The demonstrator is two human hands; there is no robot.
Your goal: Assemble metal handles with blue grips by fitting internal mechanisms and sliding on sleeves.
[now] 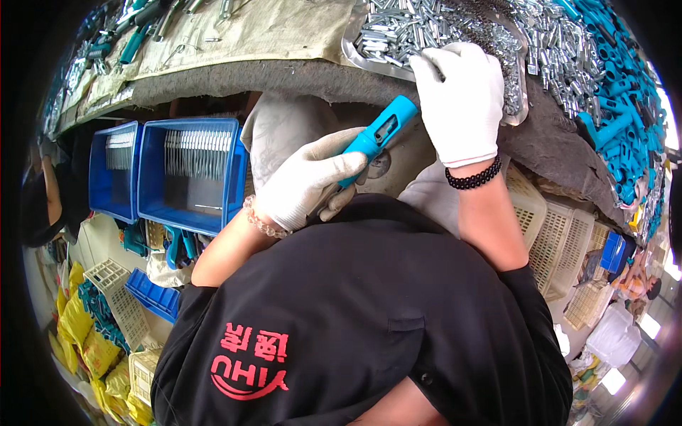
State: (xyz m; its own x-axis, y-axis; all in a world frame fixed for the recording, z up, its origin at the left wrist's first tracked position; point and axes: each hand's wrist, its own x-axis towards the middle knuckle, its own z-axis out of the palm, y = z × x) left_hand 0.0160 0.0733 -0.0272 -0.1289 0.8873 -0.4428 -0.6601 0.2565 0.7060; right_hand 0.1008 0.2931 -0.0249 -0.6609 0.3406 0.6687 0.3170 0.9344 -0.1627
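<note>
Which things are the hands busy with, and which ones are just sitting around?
In use:
left hand gripping the blue handle
right hand picking at the silver metal parts

Lying about:
blue bins
white baskets
pile of blue handles

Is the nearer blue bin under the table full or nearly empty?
Nearly empty. The blue bin shows a row of thin metal pieces along its back wall, with its floor mostly bare.

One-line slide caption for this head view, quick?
White-gloved left hand grips a blue plastic tool handle while the white-gloved right hand reaches into a tray of small silver metal parts.
</note>
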